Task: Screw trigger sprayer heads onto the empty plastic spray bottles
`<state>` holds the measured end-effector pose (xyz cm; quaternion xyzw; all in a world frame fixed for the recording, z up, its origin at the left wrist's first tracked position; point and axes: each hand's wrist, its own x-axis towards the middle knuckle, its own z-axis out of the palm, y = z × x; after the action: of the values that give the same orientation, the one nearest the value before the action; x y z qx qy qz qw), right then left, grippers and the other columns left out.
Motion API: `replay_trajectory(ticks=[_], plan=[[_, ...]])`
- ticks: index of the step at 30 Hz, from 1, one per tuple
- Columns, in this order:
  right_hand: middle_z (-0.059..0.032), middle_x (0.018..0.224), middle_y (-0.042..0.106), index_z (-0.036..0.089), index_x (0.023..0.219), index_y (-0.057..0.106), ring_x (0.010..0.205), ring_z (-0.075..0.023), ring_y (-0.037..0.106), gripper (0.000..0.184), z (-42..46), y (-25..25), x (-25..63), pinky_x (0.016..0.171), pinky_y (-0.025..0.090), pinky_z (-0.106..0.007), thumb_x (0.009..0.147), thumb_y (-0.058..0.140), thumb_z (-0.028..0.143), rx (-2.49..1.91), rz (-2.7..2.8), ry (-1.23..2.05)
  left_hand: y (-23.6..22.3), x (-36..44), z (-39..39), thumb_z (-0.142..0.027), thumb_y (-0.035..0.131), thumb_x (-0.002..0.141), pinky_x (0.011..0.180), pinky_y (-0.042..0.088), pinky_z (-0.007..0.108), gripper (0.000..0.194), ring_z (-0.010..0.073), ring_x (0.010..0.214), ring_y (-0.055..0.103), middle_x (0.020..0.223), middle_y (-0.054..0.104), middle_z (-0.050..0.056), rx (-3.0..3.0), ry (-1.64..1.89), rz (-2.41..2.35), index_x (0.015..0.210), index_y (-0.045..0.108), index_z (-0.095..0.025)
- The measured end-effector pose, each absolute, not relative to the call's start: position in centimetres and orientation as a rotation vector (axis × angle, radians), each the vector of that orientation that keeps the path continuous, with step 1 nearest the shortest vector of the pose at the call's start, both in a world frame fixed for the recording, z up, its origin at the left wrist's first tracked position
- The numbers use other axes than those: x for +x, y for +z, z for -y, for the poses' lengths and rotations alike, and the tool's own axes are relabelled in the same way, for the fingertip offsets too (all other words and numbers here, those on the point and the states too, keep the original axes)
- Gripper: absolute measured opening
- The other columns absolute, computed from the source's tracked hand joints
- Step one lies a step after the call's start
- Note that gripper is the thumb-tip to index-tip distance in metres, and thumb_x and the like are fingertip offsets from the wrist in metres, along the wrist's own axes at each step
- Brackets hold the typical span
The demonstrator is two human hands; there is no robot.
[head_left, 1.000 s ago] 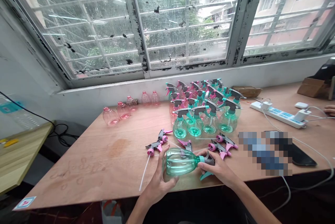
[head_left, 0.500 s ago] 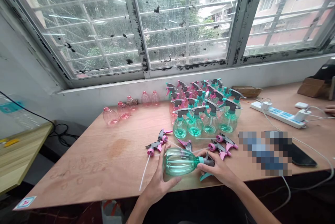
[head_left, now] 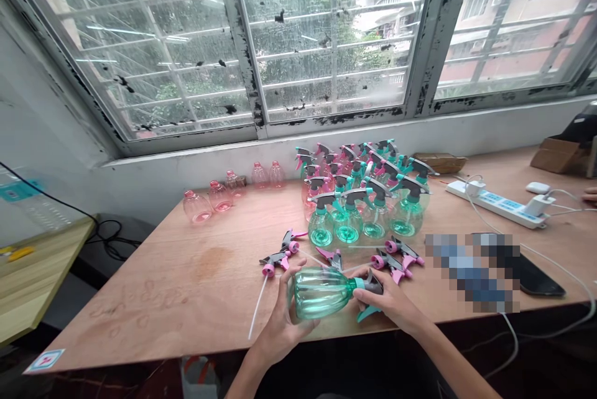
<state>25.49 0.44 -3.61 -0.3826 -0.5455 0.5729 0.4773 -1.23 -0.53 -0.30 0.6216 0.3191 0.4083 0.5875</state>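
Note:
A clear green spray bottle [head_left: 321, 293] lies sideways between my hands, over the table's front part. My left hand [head_left: 283, 318] cups its rounded base end, fingers behind and thumb below. With my right hand [head_left: 385, 299] I grip the grey and teal spray head [head_left: 369, 285] at the bottle's neck. Its teal trigger points down toward me. Just beyond my hands lie several loose grey and pink spray heads [head_left: 275, 262], some with white tubes. Farther back stands a group of green spray bottles [head_left: 347, 225] and pink ones, with spray heads on.
Several pink bottles [head_left: 221, 197] without heads stand at the back left. On the right are a white power strip [head_left: 499, 205] with cables, a dark phone [head_left: 536, 275] and a pixelated patch. A cardboard box [head_left: 557, 153] sits at the far right, near another person's hand [head_left: 590, 196].
The green bottle's base end has turned and dipped slightly toward me as my left fingers shifted on it. My right hand keeps its hold on the spray head almost in place.

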Motion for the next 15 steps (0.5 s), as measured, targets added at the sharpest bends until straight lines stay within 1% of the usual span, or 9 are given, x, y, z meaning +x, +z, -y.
replay_trajectory(ticks=[2, 5, 8, 11, 13, 15], plan=[[0.0040, 0.070, 0.064, 0.020, 0.106, 0.066, 0.064, -0.0174, 0.062, 0.030, -0.42, -3.68, 25.49, 0.063, 0.052, -0.031, 0.086, 0.079, 0.037, -0.929, 1.333, 1.404, -0.47, -1.37, 0.43, -0.017, 0.080, 0.083, 0.109, 0.048, 0.044, 0.077, 0.0333, 0.143, 0.047, 0.168, 0.016, 0.007, 1.432, 0.949, -0.734, 0.136, 0.032, -0.044], [0.0042, 0.070, 0.063, 0.020, 0.106, 0.067, 0.064, -0.0173, 0.062, 0.030, -0.49, -3.94, 25.55, 0.062, 0.052, -0.031, 0.086, 0.079, 0.038, -0.927, 1.335, 1.404, -0.62, -1.56, 0.28, -0.015, 0.080, 0.082, 0.106, 0.050, 0.041, 0.075, 0.0342, 0.145, 0.042, 0.169, 0.012, 0.006, 1.430, 0.951, -0.737, 0.135, 0.035, -0.044], [0.0039, 0.070, 0.064, 0.020, 0.104, 0.068, 0.065, -0.0174, 0.063, 0.028, -0.63, -4.15, 25.62, 0.063, 0.052, -0.031, 0.085, 0.080, 0.037, -0.934, 1.343, 1.397, -0.68, -1.64, 0.22, -0.014, 0.080, 0.081, 0.105, 0.049, 0.039, 0.073, 0.0343, 0.146, 0.041, 0.170, 0.012, 0.005, 1.417, 0.967, -0.736, 0.134, 0.038, -0.043], [0.0042, 0.072, 0.063, 0.021, 0.105, 0.068, 0.065, -0.0166, 0.062, 0.028, -0.71, -4.28, 25.68, 0.063, 0.051, -0.030, 0.086, 0.080, 0.037, -0.942, 1.344, 1.390, -0.73, -1.67, 0.26, -0.014, 0.079, 0.081, 0.102, 0.050, 0.038, 0.075, 0.0338, 0.142, 0.045, 0.169, 0.013, 0.005, 1.397, 0.962, -0.722, 0.135, 0.037, -0.043], [0.0043, 0.075, 0.063, 0.021, 0.105, 0.067, 0.065, -0.0161, 0.062, 0.028, -0.72, -4.35, 25.68, 0.063, 0.051, -0.030, 0.086, 0.080, 0.037, -0.946, 1.340, 1.387, -0.73, -1.69, 0.30, -0.015, 0.077, 0.083, 0.101, 0.050, 0.039, 0.075, 0.0334, 0.139, 0.048, 0.168, 0.016, 0.005, 1.406, 0.942, -0.715, 0.137, 0.034, -0.044], [0.0041, 0.076, 0.063, 0.021, 0.105, 0.067, 0.065, -0.0160, 0.062, 0.029, -0.67, -4.38, 25.66, 0.063, 0.052, -0.030, 0.086, 0.080, 0.038, -0.947, 1.338, 1.389, -0.67, -1.71, 0.30, -0.018, 0.075, 0.085, 0.107, 0.047, 0.043, 0.076, 0.0329, 0.140, 0.047, 0.167, 0.020, 0.006, 1.452, 0.933, -0.737, 0.141, 0.031, -0.043]])
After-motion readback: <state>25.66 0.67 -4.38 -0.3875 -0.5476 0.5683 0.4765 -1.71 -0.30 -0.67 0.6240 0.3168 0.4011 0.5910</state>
